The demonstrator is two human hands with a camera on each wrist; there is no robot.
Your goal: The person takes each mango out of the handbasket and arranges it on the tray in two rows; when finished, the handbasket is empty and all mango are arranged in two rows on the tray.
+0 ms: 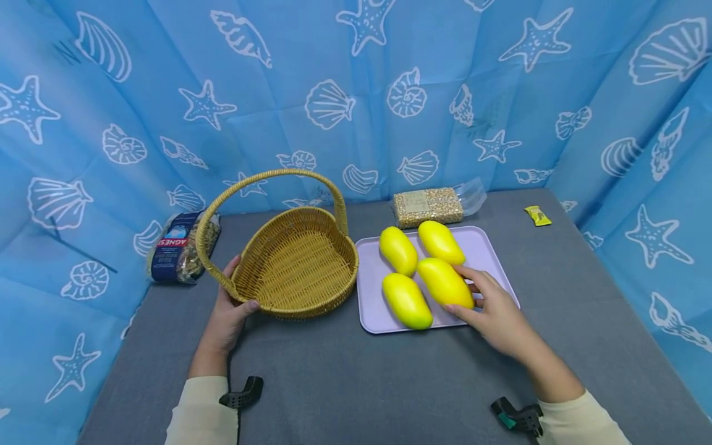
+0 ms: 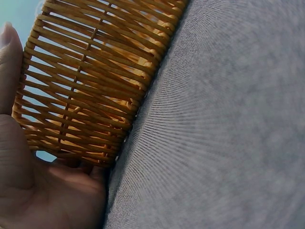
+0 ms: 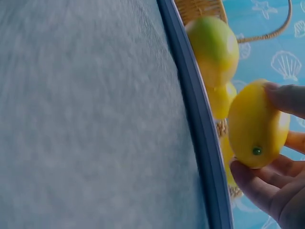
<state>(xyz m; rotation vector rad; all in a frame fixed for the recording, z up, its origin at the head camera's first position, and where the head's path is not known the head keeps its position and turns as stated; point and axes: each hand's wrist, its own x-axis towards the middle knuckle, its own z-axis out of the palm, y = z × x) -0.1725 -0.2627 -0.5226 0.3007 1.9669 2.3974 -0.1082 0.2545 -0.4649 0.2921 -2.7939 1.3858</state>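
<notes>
My left hand (image 1: 227, 320) grips the near left side of a wicker basket (image 1: 303, 266) with a tall hoop handle. Its thumb lies along the rim, and the other fingers go behind the woven wall. Nothing lies inside the basket. A yellow mango (image 1: 445, 283) is held in my right hand (image 1: 492, 309), thumb on the near side and fingers round the far end. The right wrist view shows this mango (image 3: 257, 126) with a small green stem spot facing the camera. Other mangoes (image 1: 407, 301) lie beside it on a pale lilac tray (image 1: 378, 322).
Behind the tray lies a clear bag of grains (image 1: 428, 207). A blue-labelled pasta bag (image 1: 180, 247) leans at the back left, next to the basket. One small yellow wrapped packet (image 1: 537, 216) sits at the back right. A blue seashell curtain (image 1: 378, 142) surrounds the grey table (image 1: 356, 389).
</notes>
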